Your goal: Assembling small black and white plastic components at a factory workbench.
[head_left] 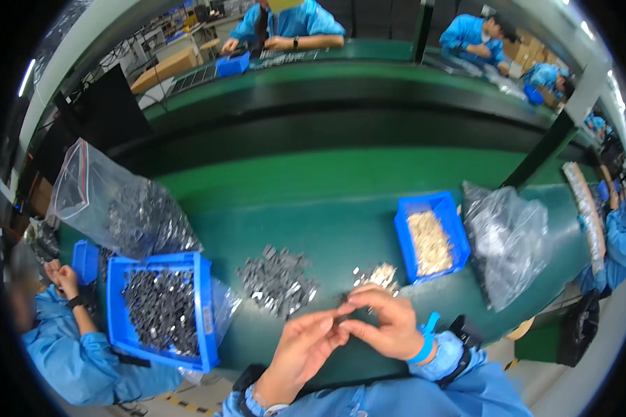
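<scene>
My left hand [305,349] and my right hand [384,323] meet above the near edge of the green table, fingertips pinched together. Between them is a small dark piece [341,318], mostly hidden by the fingers, its kind too small to make out. Just beyond my left hand lies a loose heap of small dark grey parts [275,279]. Behind my right hand is a little pile of cream-coloured pieces [382,274], with a few white bits beside it.
A blue bin of black parts [207,316] stands at left, below a clear bag of dark parts [139,212]. A blue bin of cream pieces [403,240] and another plastic bag [504,240] are at right. A co-worker [76,340] sits close on the left; others work across the table.
</scene>
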`<state>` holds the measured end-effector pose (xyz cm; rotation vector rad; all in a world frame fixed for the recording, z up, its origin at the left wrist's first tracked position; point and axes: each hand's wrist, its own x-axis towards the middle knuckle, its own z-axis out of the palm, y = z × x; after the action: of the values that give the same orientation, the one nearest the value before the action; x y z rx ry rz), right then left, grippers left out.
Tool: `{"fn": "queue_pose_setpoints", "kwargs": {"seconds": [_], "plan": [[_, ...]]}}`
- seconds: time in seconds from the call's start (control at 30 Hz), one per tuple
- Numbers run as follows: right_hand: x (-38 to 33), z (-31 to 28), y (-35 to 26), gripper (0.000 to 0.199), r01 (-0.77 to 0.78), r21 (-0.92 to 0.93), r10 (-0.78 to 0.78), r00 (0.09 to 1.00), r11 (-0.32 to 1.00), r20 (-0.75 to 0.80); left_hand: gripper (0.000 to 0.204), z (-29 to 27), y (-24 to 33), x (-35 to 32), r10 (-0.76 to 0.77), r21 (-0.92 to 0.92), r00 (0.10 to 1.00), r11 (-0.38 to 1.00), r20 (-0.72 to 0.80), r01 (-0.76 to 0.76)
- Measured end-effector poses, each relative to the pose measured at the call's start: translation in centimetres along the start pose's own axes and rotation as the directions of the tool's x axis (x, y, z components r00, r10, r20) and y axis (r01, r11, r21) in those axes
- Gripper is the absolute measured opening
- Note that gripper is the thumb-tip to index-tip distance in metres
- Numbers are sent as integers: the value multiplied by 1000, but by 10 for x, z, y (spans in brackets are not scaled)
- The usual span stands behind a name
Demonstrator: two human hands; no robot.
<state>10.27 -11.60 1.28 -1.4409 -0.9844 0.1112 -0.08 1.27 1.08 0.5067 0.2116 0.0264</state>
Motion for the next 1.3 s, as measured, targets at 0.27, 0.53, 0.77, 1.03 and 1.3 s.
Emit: {"fn": "queue_pose_setpoints", "kwargs": {"seconds": [0.27, 0.53, 0.77, 1.03, 1.3], "plan": [[-17, -1, 6, 41, -28, 91, 26, 999, 996, 19, 23, -3, -11, -2, 40, 75, 999, 996, -28, -37], [-10, 6, 1, 22, -141, 603, 193, 981, 785, -22, 23, 7, -3, -6, 295, 329, 954, 907, -51, -263], [-15, 12, -1, 6, -263, 689, 364, 931, 676, -1, 24, 7, -8, -4, 389, 516, 920, 798, -45, -312], [-19, 15, -1, 5, -303, 683, 405, 914, 665, 11, 25, 5, -11, -7, 404, 596, 914, 746, -48, -298], [-17, 16, -1, 7, -294, 644, 406, 914, 707, -28, 25, 4, -12, -4, 425, 618, 905, 719, -27, -319]]}}
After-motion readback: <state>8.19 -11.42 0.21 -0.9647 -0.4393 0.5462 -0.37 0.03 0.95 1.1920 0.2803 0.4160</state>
